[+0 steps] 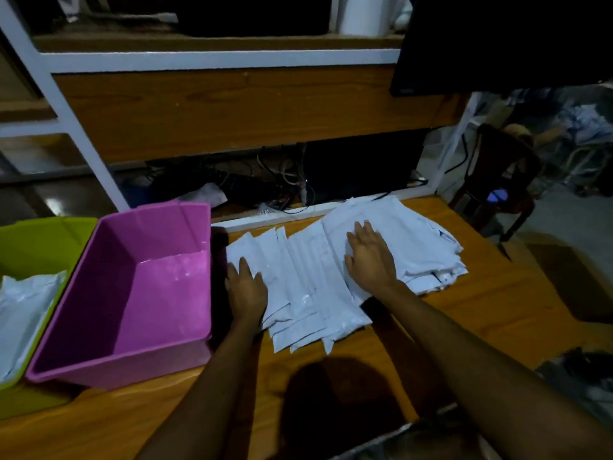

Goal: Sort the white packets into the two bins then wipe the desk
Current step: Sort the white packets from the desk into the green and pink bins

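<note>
Several white packets [308, 280] lie fanned out on the wooden desk [497, 303], with a thicker stack [418, 240] at the right. My left hand [247, 290] rests flat on the left edge of the spread, fingers apart. My right hand [370, 257] lies palm down on the packets where the fan meets the stack. A pink bin [76, 356] stands empty to the left of the packets. Beside it, at the far left, a green bin [30, 240] holds white packets [23, 310].
Behind the desk runs a white rail [298, 214], with tangled cables [282, 184] below wooden shelving. A dark monitor [497, 41] hangs at the upper right. A dark chair [497, 180] stands off the desk's right side. A dark object [583, 370] lies at the right edge.
</note>
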A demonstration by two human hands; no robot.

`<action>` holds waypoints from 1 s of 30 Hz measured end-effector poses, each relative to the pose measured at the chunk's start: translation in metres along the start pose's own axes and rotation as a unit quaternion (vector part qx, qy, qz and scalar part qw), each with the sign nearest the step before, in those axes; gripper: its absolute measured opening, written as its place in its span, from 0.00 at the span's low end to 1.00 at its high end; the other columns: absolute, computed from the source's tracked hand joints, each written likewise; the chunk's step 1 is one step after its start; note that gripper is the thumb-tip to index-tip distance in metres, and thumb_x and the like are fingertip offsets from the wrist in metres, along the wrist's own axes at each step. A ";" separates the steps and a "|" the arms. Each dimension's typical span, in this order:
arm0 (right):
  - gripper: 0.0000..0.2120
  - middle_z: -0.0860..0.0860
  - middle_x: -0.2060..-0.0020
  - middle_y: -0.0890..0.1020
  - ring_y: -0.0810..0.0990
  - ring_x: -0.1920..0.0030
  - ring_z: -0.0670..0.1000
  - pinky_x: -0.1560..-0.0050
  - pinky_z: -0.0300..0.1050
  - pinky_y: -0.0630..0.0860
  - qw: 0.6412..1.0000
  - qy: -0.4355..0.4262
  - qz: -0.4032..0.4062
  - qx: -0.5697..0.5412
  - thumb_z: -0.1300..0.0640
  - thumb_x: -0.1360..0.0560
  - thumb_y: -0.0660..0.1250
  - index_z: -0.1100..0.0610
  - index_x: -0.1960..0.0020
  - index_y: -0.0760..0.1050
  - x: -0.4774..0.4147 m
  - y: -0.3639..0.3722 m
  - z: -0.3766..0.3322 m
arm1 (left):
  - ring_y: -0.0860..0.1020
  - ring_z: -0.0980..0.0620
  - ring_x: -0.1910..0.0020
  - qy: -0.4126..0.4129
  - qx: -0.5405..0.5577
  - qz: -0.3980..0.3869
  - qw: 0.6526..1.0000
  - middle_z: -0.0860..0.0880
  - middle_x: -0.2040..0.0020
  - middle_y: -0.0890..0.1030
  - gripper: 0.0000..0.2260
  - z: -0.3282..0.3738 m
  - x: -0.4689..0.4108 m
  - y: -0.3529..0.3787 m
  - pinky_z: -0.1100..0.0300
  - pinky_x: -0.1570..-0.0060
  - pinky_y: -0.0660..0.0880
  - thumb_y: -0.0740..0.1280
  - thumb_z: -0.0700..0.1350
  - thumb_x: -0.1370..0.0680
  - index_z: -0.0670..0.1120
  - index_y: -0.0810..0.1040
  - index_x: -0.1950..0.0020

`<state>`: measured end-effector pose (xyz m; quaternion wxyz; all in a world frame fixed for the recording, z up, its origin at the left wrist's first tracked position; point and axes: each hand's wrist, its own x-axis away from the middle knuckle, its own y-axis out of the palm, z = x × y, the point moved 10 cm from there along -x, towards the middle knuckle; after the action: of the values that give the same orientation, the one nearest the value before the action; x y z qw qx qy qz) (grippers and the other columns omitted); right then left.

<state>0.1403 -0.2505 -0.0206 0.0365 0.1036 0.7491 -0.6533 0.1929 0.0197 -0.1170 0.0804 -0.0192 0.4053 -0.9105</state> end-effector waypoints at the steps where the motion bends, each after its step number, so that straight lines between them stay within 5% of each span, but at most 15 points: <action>1: 0.28 0.60 0.23 0.55 0.50 0.22 0.58 0.24 0.53 0.47 0.999 0.002 -0.032 0.028 0.50 0.20 0.59 0.60 0.25 0.59 -0.006 0.011 0.008 | 0.65 0.33 0.32 -0.024 -0.002 -0.007 1.000 0.35 0.27 0.63 0.23 -0.003 0.004 0.002 0.41 0.34 0.67 0.61 0.48 0.19 0.42 0.65 0.27; 7: 0.38 0.61 0.22 0.45 0.43 0.23 0.61 0.28 0.60 0.35 0.993 0.012 -0.077 0.094 0.32 0.25 0.46 0.51 0.21 0.46 -0.021 0.052 0.036 | 0.50 0.39 0.23 0.001 -0.002 -0.020 1.000 0.42 0.21 0.49 0.31 0.011 0.011 0.018 0.44 0.27 0.53 0.56 0.64 0.21 0.54 0.55 0.22; 13: 0.27 0.61 0.23 0.55 0.54 0.24 0.62 0.26 0.62 0.44 0.993 -0.019 -0.053 0.105 0.47 0.20 0.56 0.52 0.23 0.58 -0.027 0.065 0.025 | 0.50 0.43 0.22 0.096 0.029 -0.011 0.995 0.47 0.21 0.52 0.27 0.034 0.009 0.032 0.51 0.26 0.51 0.51 0.61 0.20 0.52 0.62 0.23; 21: 0.26 0.59 0.22 0.51 0.48 0.23 0.61 0.24 0.57 0.45 0.996 0.003 -0.022 0.083 0.60 0.21 0.57 0.58 0.24 0.58 -0.041 0.044 0.018 | 0.47 0.51 0.22 0.176 0.029 0.011 0.984 0.51 0.22 0.55 0.20 0.079 0.006 0.007 0.56 0.25 0.47 0.52 0.50 0.16 0.46 0.65 0.25; 25: 0.29 0.63 0.27 0.64 0.63 0.27 0.64 0.29 0.60 0.61 0.997 0.037 0.054 0.035 0.61 0.31 0.73 0.63 0.32 0.71 -0.047 0.003 0.014 | 0.48 0.53 0.22 0.236 0.064 0.032 0.969 0.53 0.23 0.56 0.19 0.117 0.006 -0.024 0.61 0.26 0.47 0.55 0.44 0.16 0.45 0.65 0.25; 30: 0.21 0.60 0.24 0.58 0.57 0.24 0.61 0.27 0.57 0.58 0.978 0.038 0.203 -0.037 0.59 0.22 0.60 0.64 0.30 0.69 -0.021 -0.063 -0.014 | 0.47 0.57 0.22 0.313 0.095 0.049 0.944 0.53 0.23 0.58 0.19 0.153 0.020 -0.074 0.57 0.24 0.52 0.56 0.44 0.16 0.45 0.65 0.25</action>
<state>0.1486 -0.2469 0.0465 0.1436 0.2766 0.7372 -0.5995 0.1790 -0.0471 0.0402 -0.0045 0.2939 0.3220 -0.9000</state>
